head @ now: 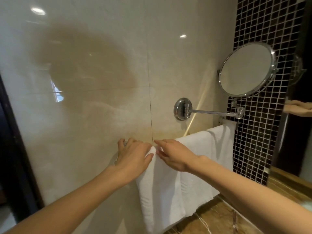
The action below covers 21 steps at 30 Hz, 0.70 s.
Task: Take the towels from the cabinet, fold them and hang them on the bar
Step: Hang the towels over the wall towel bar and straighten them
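Head view: we are listing two towels draped on the wall bar, with both hands working at the top fold of one.
The near towel [162, 191] is hanging folded over the bar, which cloth and hands are hiding, and is just overlapping the far towel [217, 146] below the mirror [246, 70] and above the counter [217, 218]. We are judging that both hands are sitting on the fold to square it against its neighbour. The left hand [133, 156] is curling its fingers over the top, thumb lying on the cloth. The right hand [175, 154] is laying nearly straight fingers along the fold; whether its thumb is pinching, we cannot tell.
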Available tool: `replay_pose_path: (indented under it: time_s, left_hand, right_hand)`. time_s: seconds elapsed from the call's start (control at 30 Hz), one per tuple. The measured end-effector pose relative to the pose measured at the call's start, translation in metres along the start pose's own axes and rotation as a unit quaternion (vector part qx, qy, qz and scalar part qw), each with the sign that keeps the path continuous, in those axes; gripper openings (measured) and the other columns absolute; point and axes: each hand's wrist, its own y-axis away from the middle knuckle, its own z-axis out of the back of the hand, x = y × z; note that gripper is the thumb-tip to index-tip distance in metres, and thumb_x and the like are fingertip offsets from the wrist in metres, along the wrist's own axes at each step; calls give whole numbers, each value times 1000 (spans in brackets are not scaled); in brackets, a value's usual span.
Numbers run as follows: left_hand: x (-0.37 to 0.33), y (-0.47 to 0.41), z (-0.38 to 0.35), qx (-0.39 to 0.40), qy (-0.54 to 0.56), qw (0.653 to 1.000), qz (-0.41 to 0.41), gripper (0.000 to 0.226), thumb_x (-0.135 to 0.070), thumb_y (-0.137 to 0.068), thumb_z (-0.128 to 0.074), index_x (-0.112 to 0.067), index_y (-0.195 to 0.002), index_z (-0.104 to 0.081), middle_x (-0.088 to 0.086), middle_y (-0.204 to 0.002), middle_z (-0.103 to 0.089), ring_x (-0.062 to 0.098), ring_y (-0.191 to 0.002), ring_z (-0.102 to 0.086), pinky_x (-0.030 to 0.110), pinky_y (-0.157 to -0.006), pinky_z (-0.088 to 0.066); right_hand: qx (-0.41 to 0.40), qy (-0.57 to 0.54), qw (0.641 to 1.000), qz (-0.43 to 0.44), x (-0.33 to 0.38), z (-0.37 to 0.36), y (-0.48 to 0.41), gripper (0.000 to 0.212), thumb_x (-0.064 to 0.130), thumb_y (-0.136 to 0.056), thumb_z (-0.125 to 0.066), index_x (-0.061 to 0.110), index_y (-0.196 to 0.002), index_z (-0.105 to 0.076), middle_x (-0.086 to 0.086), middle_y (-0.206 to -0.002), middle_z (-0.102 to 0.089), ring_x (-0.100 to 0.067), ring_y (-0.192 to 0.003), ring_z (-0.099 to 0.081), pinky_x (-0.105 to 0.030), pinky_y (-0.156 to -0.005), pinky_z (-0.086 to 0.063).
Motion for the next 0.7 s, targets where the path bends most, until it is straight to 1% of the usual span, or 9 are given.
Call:
replay_pose_path:
  time_s: [0.07,0.17,0.27,0.4,0.47,0.53,0.6,0.67,0.7]
  left_hand:
    - [-3,3,2,-17,26,1000,8,32,-46,-92,-44,-33,-116,-61,-6,-111,-66,22,-111,-49,39,-87,-22]
    - [-7,9,3,-25,52,998,18,35,-45,-92,-47,-32,-121,-61,-4,-118,-65,22,-116,-50,37,-91,-23]
    - [-10,23,4,-53,81,995,17,31,-40,-92,-52,-30,-119,-63,-3,-120,-64,23,-118,-48,36,-96,-24]
    - [-14,54,-2,-168,190,967,-22,17,-25,-85,-68,-17,-100,-71,5,-101,-67,26,-98,-57,37,-83,-35]
    - [-14,73,-10,-194,281,939,-28,13,-19,-82,-73,-14,-94,-70,4,-93,-66,18,-83,-59,30,-74,-44]
    - [-13,96,-27,-188,351,917,-11,10,-20,-82,-72,-18,-92,-68,-4,-87,-63,7,-74,-57,18,-67,-45]
    - [-9,118,-53,-172,395,902,23,9,-19,-83,-71,-23,-90,-67,-11,-82,-62,3,-73,-58,9,-64,-42]
    - [-5,138,-88,-146,425,890,83,14,-18,-82,-72,-27,-91,-65,-12,-79,-62,1,-71,-58,9,-64,-43]
    - [-3,146,-106,-131,432,884,123,18,-18,-81,-73,-28,-91,-63,-10,-78,-62,2,-69,-58,14,-64,-46]
  right_hand:
    - [0,-4,1000,-9,1,3,2,39,27,-95,-43,11,-130,-51,-12,-124,-60,-33,-111,-55,-41,-94,-44]
    - [4,2,1000,1,6,5,7,29,22,-92,-46,9,-115,-57,-11,-109,-62,-32,-101,-56,-42,-87,-45]
    - [-3,-1,1000,9,12,3,12,31,23,-92,-48,11,-120,-56,-12,-117,-59,-32,-108,-54,-44,-92,-44]
    - [-24,-8,1000,7,18,-2,18,38,22,-94,-49,15,-131,-51,-12,-132,-54,-32,-121,-49,-45,-101,-40]
    - [-29,-18,999,-1,21,-4,20,41,21,-94,-50,14,-134,-49,-12,-136,-52,-31,-125,-46,-42,-104,-38]
    - [-34,-26,999,-8,24,-8,22,44,20,-93,-51,12,-136,-47,-12,-138,-50,-30,-127,-44,-39,-104,-36]
    - [-37,-28,999,-16,26,-10,23,45,20,-93,-52,11,-137,-47,-12,-138,-50,-29,-127,-44,-39,-105,-36]
    - [-36,-29,999,-25,26,-11,22,46,19,-92,-53,12,-137,-47,-10,-139,-50,-28,-128,-45,-37,-105,-36]
    - [-37,-26,998,-31,25,-11,21,46,18,-91,-54,12,-137,-48,-9,-140,-50,-28,-128,-45,-36,-105,-36]
